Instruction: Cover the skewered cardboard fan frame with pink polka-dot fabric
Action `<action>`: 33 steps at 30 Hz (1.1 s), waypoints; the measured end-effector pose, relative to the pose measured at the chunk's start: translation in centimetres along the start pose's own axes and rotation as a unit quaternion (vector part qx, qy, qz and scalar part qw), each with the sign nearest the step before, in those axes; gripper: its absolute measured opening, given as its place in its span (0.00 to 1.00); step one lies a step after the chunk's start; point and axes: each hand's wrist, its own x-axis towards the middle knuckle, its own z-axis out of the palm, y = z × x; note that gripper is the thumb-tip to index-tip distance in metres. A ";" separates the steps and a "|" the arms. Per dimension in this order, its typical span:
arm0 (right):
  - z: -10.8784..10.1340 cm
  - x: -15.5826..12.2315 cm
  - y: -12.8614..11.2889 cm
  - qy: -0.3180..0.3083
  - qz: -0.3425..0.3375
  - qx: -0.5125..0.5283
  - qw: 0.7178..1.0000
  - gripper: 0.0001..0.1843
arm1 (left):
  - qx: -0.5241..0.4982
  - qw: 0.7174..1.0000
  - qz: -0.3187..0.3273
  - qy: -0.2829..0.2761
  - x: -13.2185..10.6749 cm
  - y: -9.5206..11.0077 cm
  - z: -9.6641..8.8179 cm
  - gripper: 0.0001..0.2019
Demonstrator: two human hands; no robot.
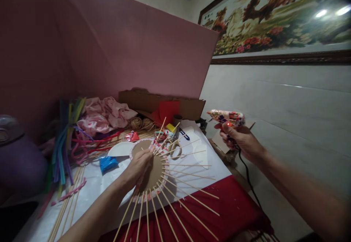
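My left hand (141, 163) is closed on the upper left edge of a round cardboard disc (154, 176) with a pink patterned rim. Thin wooden sticks (164, 207) fan out from the disc toward the right and the front. In my right hand (240, 136), raised at the right side of the table, is a glue gun (226, 116) with a colourful patterned body. A small red light glows on it, its nozzle points left, and its black cord hangs down. Scissors (175, 149) lie just behind the sticks. Another cardboard disc (141, 147) is partly hidden behind my left hand.
Pipe cleaners (61, 150), crumpled pink fabric (106, 114), twine balls (141, 123) and a blue packet (108, 164) lie on the left and back of the table. A purple bottle (19, 168) stands at far left. Red cloth (233, 205) covers the front right edge.
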 end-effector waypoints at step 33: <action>12.1 4.3 -2.8 -0.199 -0.488 -0.474 0.705 0.08 | 0.062 0.995 0.058 -0.050 -0.2 -0.1 0.1 0.16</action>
